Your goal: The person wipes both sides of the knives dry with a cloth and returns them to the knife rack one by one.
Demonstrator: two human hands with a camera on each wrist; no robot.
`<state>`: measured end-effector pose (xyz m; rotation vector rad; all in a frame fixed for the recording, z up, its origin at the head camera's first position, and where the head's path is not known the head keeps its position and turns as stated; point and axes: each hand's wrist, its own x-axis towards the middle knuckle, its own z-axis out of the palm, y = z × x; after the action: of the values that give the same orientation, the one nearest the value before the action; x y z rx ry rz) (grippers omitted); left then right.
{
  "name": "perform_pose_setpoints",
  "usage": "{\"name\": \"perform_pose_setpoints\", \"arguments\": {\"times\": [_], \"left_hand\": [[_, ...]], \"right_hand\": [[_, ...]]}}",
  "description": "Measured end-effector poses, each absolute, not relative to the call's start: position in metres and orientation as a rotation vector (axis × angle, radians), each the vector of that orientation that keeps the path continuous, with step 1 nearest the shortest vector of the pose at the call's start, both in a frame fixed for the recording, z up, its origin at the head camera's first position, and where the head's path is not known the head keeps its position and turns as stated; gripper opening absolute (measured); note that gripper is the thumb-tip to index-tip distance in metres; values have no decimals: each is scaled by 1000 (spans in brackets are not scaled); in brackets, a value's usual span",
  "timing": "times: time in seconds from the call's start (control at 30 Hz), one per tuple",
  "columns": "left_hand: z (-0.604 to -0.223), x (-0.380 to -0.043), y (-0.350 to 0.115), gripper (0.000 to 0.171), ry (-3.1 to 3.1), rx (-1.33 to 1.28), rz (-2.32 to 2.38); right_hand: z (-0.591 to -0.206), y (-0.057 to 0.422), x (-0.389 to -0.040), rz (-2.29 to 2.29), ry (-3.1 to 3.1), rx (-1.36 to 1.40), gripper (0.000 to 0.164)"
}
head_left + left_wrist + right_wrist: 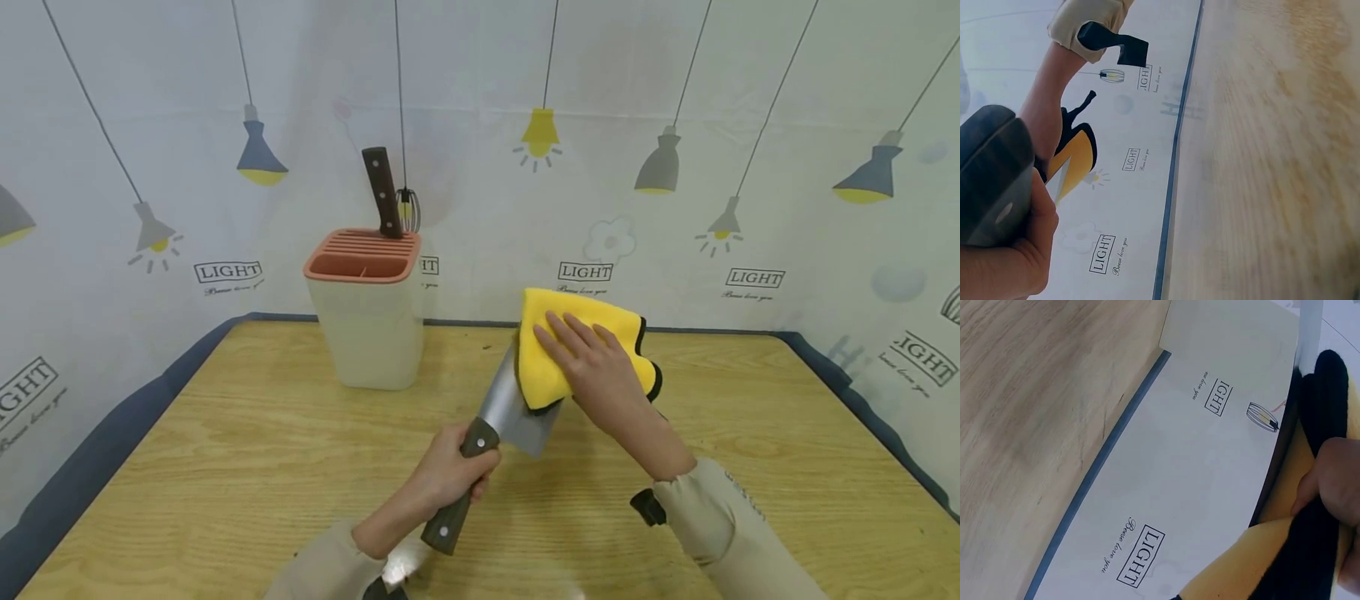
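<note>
My left hand grips the dark handle of a kitchen cleaver, which is held up over the table and tilted. Its broad metal blade points away to the upper right, and the far part is hidden under a yellow cloth with black edging. On top of that cloth lies my right hand, fingers spread across it over the blade. From the right wrist view, the thumb presses into the folded cloth from the other side. The left wrist view shows fingers wrapped around the handle.
A pale knife block with a slotted orange top stands at the back left of the wooden table. One knife with a dark handle sticks up from it. Behind the table hangs a printed backdrop.
</note>
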<state>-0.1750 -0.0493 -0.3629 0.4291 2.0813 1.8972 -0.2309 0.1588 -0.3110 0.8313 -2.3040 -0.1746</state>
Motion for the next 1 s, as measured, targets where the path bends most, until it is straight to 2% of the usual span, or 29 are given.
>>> {"name": "perform_pose_setpoints", "arguments": {"times": [0.4,0.57,0.8,1.0], "left_hand": [[-361,-176,-49,12,2090,421,1890],[-358,-178,-47,23,2030,363,1939],[-354,-180,-45,49,1925,262,2024],[-352,-183,-44,53,1952,275,2034]], "right_hand": [[-313,158,-227,-191,-2265,795,59],[-312,153,-221,-206,-2260,833,60],[-316,143,-213,-189,-2273,895,63],[-318,133,-205,-141,-2254,968,64]]}}
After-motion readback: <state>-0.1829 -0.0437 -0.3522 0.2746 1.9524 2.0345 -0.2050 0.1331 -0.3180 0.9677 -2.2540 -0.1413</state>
